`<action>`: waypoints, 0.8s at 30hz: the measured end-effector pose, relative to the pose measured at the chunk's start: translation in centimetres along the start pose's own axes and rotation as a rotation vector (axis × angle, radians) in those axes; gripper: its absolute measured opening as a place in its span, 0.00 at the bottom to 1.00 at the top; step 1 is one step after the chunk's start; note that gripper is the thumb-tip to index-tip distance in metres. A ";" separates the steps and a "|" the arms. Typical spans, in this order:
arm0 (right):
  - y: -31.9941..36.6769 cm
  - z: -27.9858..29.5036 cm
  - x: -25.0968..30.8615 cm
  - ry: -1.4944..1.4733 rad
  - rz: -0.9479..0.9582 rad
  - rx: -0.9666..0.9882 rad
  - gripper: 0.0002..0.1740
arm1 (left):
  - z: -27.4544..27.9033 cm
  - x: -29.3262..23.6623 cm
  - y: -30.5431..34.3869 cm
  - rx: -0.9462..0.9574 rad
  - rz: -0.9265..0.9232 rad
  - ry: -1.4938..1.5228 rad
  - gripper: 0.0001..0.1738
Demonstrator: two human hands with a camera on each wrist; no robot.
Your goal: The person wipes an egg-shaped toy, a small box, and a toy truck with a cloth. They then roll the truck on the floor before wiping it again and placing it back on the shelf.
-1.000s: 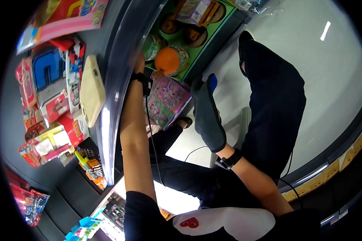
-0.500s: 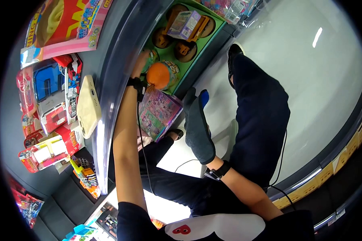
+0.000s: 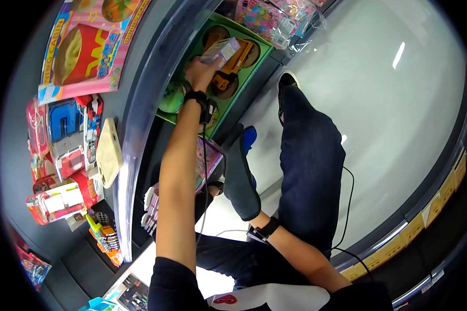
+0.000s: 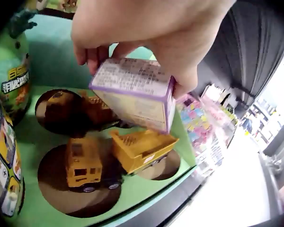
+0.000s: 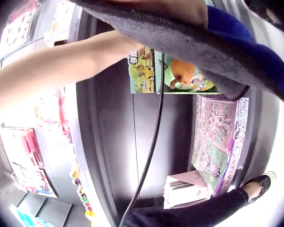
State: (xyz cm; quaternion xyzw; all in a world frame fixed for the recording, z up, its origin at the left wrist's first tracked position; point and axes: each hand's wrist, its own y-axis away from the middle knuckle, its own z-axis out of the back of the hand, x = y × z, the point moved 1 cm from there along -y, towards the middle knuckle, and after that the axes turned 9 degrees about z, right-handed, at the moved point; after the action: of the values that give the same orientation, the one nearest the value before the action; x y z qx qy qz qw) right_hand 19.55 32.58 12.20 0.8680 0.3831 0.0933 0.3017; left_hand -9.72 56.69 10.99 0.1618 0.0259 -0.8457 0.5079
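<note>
My left hand (image 3: 200, 74) (image 4: 151, 28) grips a small purple-and-white box (image 3: 224, 52) (image 4: 132, 87), fingers and thumb at its sides. The box is tilted above a yellow toy truck (image 3: 239, 58) (image 4: 84, 163), which lies in a green display tray (image 3: 244, 92) (image 4: 132, 191) with round holes. Beside my left wrist in the tray sits a round green container (image 3: 171, 98). My right hand (image 3: 242, 179) is covered by dark grey cloth (image 5: 180, 40) with a blue part; its fingers are hidden, and bare skin shows only at the top of the right wrist view.
A beige phone (image 3: 109, 153) lies by the clear shelf edge, near packaged toys (image 3: 70, 160). Colourful bags (image 3: 275, 23) are beyond the tray. Pink-purple boxes (image 5: 217, 123) stand below it. A cable hangs by my left arm; bent legs (image 3: 311, 155) rest over the pale floor.
My left hand has moved from beside the round containers to the purple box and now grips it. The view has shifted, and my left forearm now covers the orange item.
</note>
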 end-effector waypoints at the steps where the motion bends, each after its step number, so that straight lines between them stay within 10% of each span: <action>1: 0.1 0.0 0.1 0.090 0.023 0.008 0.22 | -0.3 1.4 0.0 0.057 0.032 0.118 0.44; 4: -0.5 1.6 -1.3 0.593 0.199 0.084 0.21 | 5.3 2.5 4.3 0.389 0.138 0.561 0.40; 8: 2.1 -7.6 3.4 2.773 0.969 0.648 0.24 | 10.4 4.9 14.8 0.816 0.456 1.264 0.37; 11: 2.2 -7.3 2.8 2.328 0.972 0.656 0.26 | 12.1 7.9 23.3 0.932 0.493 1.156 0.32; 14: 2.8 -5.8 2.1 1.919 0.904 0.662 0.29 | 12.0 9.9 30.7 0.625 0.166 0.788 0.30; 16: 3.5 -5.3 2.6 2.060 1.208 0.762 0.30 | 9.9 13.2 33.4 0.447 0.001 0.743 0.31; 21: 2.1 -2.7 3.3 1.653 0.954 0.954 0.35 | 12.8 15.3 39.5 0.426 0.027 0.742 0.34; 24: 4.8 -9.0 3.1 1.942 0.826 1.067 0.39 | 13.2 16.5 40.6 0.419 0.044 1.031 0.35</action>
State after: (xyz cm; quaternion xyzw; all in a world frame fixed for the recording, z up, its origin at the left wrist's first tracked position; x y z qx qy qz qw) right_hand 21.12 36.38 22.01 0.5076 0.1327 0.6327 -0.5696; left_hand 15.15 20.30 23.40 0.6524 0.0990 -0.6334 0.4042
